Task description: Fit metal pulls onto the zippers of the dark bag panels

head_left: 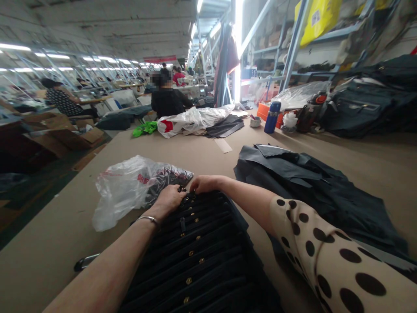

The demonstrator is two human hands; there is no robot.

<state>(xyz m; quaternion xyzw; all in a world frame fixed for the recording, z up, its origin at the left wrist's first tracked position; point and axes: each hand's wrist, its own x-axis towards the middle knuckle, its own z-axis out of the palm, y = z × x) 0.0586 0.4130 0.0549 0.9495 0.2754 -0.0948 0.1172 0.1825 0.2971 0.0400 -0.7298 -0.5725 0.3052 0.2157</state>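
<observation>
A stack of dark fabric pieces with brass snap buttons lies on the brown table right in front of me. My left hand rests at the far end of the stack, fingers curled and pinching a small dark part beside a snap. Close to it on the right, my right hand has its fingers bent down onto the same far edge. A silver bangle circles my left wrist. My right arm wears a beige sleeve with black dots.
A clear plastic bag with dark items lies left of the stack. A pile of dark garments spreads to the right. Farther off stand a white bag, a blue bottle, shelving, and people at work.
</observation>
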